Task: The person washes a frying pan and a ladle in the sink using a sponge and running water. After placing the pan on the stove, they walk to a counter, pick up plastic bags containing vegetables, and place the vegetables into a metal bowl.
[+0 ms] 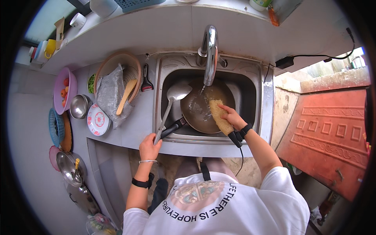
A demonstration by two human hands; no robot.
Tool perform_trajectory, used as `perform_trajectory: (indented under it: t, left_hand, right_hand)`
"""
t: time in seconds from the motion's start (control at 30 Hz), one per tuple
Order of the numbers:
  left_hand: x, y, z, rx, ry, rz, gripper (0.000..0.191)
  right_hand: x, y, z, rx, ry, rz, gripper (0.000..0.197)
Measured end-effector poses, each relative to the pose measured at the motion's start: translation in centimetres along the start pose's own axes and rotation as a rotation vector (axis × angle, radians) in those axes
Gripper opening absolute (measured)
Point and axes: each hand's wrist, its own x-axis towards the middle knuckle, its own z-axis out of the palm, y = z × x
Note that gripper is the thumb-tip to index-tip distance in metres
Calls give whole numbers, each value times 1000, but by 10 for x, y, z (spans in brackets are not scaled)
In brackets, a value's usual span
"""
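My left hand (149, 147) grips the handle end of a metal wok spatula (177, 92), whose blade reaches over the sink's left side. Beside it runs the black handle of a frying pan (194, 110) that sits in the stainless-steel sink (247, 97). With my right hand (233, 118) I hold a loofah sponge (218, 116) over the pan's right part; its lower end lies by my wrist. Water runs from the chrome faucet (210, 58) into the pan, where thin liquid with some whitish foam shows.
Left of the sink lie a peeler (145, 77), a colander (135, 63) with silvery wrap and a wooden spatula (126, 97), a patterned plate (95, 119), metal bowls (78, 106) and a pink basin (60, 102) of fruit. A red door (326, 135) is at right.
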Motion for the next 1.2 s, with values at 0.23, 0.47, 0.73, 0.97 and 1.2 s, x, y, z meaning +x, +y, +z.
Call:
perform_trajectory:
  t: [0.23, 0.47, 0.73, 0.97, 1.2]
  left_hand:
    - [1, 26, -8, -987, -660, -449, 27]
    - [16, 59, 6, -1167, -823, -421, 30]
    - [19, 61, 6, -860, -745, -275, 27]
    - [-15, 22, -34, 339, 176, 246, 34]
    - [34, -30, -89, 515, 342, -19, 36]
  right_hand:
    - [-15, -18, 19, -428, 131, -508, 55]
    - [-25, -63, 47, -950, 421, -737, 54]
    - [-40, -53, 20, -894, 671, -682, 51]
    - [-53, -30, 4, -870, 654, -574, 47]
    - [-44, -29, 30, -828, 497, -624, 49]
